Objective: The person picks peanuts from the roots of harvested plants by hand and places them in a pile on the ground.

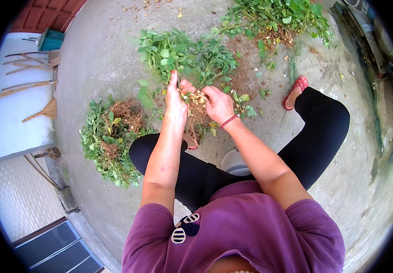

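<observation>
My left hand (179, 92) grips a green peanut plant (165, 54) near the base of its stems, its leaves pointing away from me. Pale peanut pods and roots (198, 98) hang between my two hands. My right hand (218, 104), with a red beaded bracelet at the wrist, has its thumb and fingers closed at these pods; how many it holds is hidden. More peanut foliage (217, 65) lies just beyond, to the right of the held plant.
A heap of peanut plants with brown roots (111, 143) lies left of my knee. Another leafy pile (278, 20) is at the upper right. Loose pods (145, 6) dot the concrete floor at the top. Brooms (44, 111) lean on the left wall. A pale round object (234, 162) sits between my legs.
</observation>
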A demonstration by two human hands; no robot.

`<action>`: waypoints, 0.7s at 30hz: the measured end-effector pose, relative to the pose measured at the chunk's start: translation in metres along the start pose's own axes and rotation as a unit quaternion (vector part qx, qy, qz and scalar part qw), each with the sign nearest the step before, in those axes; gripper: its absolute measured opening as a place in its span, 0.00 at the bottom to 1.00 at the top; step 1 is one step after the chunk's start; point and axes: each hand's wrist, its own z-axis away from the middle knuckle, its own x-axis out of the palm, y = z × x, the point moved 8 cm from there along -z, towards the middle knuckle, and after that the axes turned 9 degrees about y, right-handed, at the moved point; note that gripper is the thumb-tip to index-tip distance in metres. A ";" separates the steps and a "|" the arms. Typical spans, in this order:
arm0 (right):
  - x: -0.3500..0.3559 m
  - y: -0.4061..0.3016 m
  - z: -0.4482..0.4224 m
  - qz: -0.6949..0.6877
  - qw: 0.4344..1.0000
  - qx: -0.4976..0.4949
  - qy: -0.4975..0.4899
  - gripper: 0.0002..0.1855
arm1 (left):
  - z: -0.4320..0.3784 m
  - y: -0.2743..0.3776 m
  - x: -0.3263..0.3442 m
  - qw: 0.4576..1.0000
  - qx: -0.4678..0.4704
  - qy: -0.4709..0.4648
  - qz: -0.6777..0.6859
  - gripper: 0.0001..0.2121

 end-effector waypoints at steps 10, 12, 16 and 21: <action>0.001 0.079 0.016 -0.434 0.785 0.390 -0.206 0.09 | 0.022 0.002 0.009 0.994 -0.057 -0.082 -0.050 0.13; -0.014 0.041 0.013 -0.505 0.741 0.388 -0.215 0.10 | 0.026 0.003 0.020 0.990 -0.070 -0.126 -0.006 0.13; -0.001 0.019 0.012 -0.452 0.780 0.362 -0.238 0.08 | 0.031 0.006 0.035 0.978 -0.045 -0.203 0.007 0.13; -0.003 -0.013 0.003 -0.083 0.957 0.169 -0.221 0.12 | 0.033 0.009 0.028 0.986 -0.033 -0.162 0.002 0.12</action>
